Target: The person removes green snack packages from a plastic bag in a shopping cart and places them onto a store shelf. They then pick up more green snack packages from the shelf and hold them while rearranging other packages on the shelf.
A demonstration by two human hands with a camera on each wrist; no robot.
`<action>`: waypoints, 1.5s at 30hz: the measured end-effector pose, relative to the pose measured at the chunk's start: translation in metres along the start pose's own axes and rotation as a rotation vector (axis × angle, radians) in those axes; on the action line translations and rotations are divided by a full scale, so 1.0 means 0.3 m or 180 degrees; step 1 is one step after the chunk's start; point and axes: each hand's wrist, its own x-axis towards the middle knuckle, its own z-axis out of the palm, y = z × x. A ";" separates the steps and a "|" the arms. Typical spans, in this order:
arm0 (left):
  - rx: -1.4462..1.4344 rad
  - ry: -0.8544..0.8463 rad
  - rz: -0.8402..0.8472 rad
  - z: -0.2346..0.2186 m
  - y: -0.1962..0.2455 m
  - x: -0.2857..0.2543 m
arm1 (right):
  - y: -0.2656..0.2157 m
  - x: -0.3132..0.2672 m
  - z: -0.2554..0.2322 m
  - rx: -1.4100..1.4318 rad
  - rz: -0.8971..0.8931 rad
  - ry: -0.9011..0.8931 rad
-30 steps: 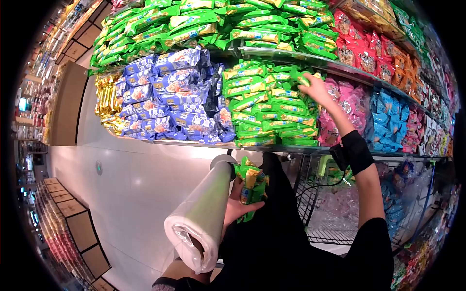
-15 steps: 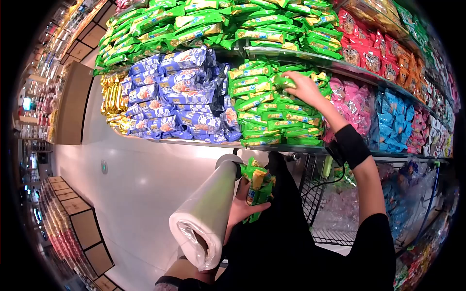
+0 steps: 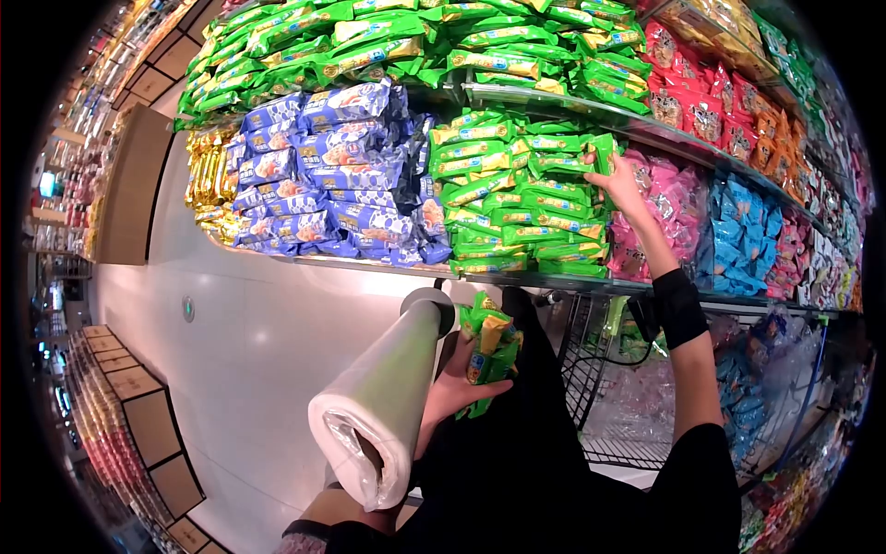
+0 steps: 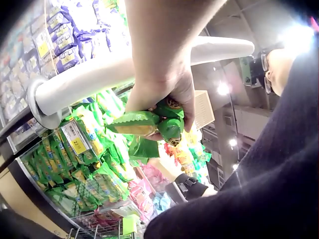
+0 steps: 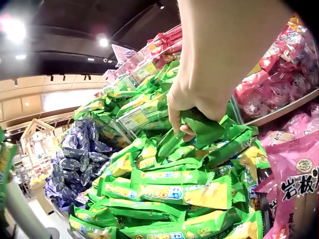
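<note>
The left hand [image 3: 449, 388] grips several green-and-yellow snack packets [image 3: 490, 346] in front of the body, just right of a roll of clear plastic bags [image 3: 378, 406]. In the left wrist view its fingers curl round the packets [image 4: 171, 124]. At the right end of the green stack [image 3: 531, 203], the right hand [image 3: 620, 185] pinches one green packet [image 3: 604, 155]. The right wrist view shows that hand [image 5: 199, 102] with thumb and fingers on a green packet [image 5: 202, 130], above the piled packets [image 5: 179, 194].
Blue-purple packets [image 3: 355, 175] lie left of the green stack; pink bags [image 3: 660, 203] and blue bags [image 3: 738, 231] lie right of it. More green packets [image 3: 369, 42] fill the upper shelf. A wire cart [image 3: 628, 452] stands below the shelf at right.
The right hand went left over the green stack, then came back right to its right end, where it holds a packet upright. The left hand keeps its grip on its packets.
</note>
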 end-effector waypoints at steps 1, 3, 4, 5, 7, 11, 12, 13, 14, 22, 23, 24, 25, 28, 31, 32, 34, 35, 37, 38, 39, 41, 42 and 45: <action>-0.0220 0.0015 -0.0057 0.004 -0.002 0.000 | 0.013 -0.005 -0.005 -0.0231 0.0028 -0.0003; -0.0434 0.0021 -0.0113 0.009 -0.001 0.003 | 0.021 -0.014 -0.012 -0.0461 0.0059 0.0004; -0.0507 -0.0013 -0.0116 0.010 0.002 0.005 | 0.025 -0.018 -0.017 -0.0462 0.0094 0.0016; -0.0582 -0.0043 -0.0120 0.011 0.004 0.006 | 0.022 -0.020 -0.018 -0.0463 0.0130 0.0024; -0.0460 -0.0047 -0.0014 0.012 0.005 0.005 | 0.018 -0.018 -0.012 -0.0312 0.0160 0.0000; -0.0168 -0.0047 0.0084 0.020 -0.001 0.000 | 0.069 0.011 -0.004 -0.0900 -0.0065 -0.0173; -0.0164 -0.0048 0.0085 0.022 -0.002 -0.001 | 0.080 0.015 0.004 -0.0898 -0.0066 -0.0170; -0.0106 -0.0013 0.0062 0.025 -0.002 -0.003 | 0.091 0.019 0.012 -0.1519 -0.0236 -0.0126; -0.0047 0.0023 0.0040 0.027 -0.003 -0.003 | 0.101 0.021 0.015 -0.2141 -0.0405 -0.0081; -0.0010 -0.0043 -0.0003 0.021 0.023 0.003 | 0.098 0.082 0.032 -0.2390 -0.1145 0.0247; 0.0030 -0.0040 0.0068 0.022 0.023 0.004 | 0.074 0.102 0.028 -0.2182 -0.0951 0.0273; 0.0028 -0.0049 0.0064 0.022 0.024 0.004 | 0.028 0.107 0.030 -0.1976 -0.0756 0.0302; 0.0056 -0.0006 0.0105 0.022 0.028 0.003 | -0.018 0.108 0.035 -0.1475 -0.0198 0.0252; 0.0069 0.0032 0.0141 0.015 0.032 0.004 | 0.056 0.160 0.031 -0.1183 -0.0489 0.0721; -0.0044 0.0006 0.0096 0.004 0.019 0.003 | 0.039 0.158 0.032 -0.1247 -0.0385 0.0482; -0.0134 -0.0033 0.0056 0.003 0.014 0.003 | 0.030 0.150 0.032 -0.1356 -0.0382 0.0352; -0.0138 0.0018 -0.0008 0.001 0.012 0.003 | -0.041 0.116 0.056 -0.0829 0.0083 0.0116; -0.0135 0.0061 -0.0079 0.002 0.010 0.000 | -0.069 0.094 0.076 -0.0296 0.0554 -0.0111; -0.0139 0.0139 -0.0116 0.002 0.002 -0.003 | -0.082 0.057 0.108 0.0059 0.0570 -0.0144; -0.0130 0.0209 -0.0149 0.002 -0.003 -0.005 | -0.091 0.036 0.127 0.0422 0.0583 -0.0163; -0.0146 0.0228 -0.0153 0.000 -0.011 -0.005 | -0.125 0.004 0.155 0.0541 0.0843 -0.0151; 0.0129 0.0225 -0.0027 -0.006 -0.026 -0.005 | -0.195 -0.055 0.185 0.0991 0.1421 -0.0503; 0.0119 0.0238 -0.0024 -0.006 -0.029 -0.007 | -0.210 -0.077 0.210 0.1255 0.1503 -0.0567; 0.0147 0.0266 -0.0141 -0.001 -0.030 -0.010 | -0.155 -0.093 0.277 0.0884 0.0991 -0.0598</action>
